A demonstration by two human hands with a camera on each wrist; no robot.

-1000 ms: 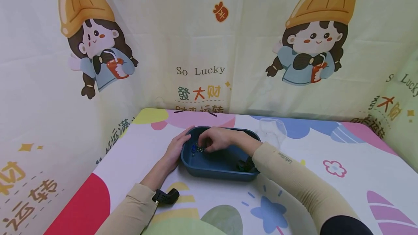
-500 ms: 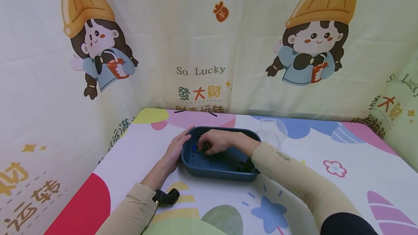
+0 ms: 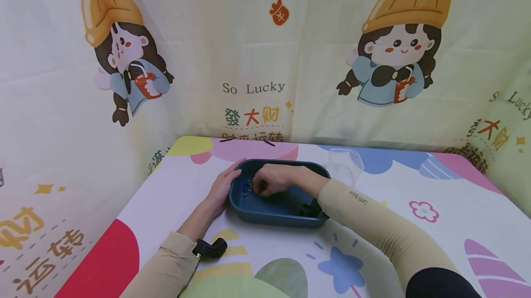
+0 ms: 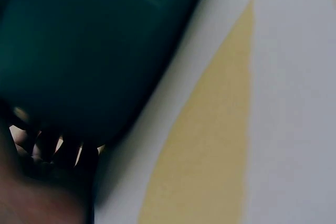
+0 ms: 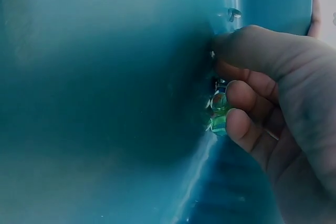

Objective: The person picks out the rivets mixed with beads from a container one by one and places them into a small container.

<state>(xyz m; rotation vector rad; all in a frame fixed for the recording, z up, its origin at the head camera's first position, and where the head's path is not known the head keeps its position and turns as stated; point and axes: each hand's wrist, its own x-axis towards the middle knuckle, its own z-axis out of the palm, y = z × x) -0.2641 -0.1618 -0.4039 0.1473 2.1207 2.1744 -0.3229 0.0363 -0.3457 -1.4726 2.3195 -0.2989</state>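
Facing me, the cream curtain (image 3: 199, 49) reads "So Lucky" above Chinese characters 發大财, with 时来运转 partly hidden behind the table (image 3: 415, 187). A printed red pouch (image 3: 279, 11) bears a ¥ sign. Leftward, 运转 repeats. The right sleeve (image 3: 373, 215) has small lettering, apparently "LetsSlim".

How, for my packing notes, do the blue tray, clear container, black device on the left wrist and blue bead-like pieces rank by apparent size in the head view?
1. Blue tray
2. Clear container
3. Black device, though being nearer the camera may enlarge it
4. Blue bead-like pieces
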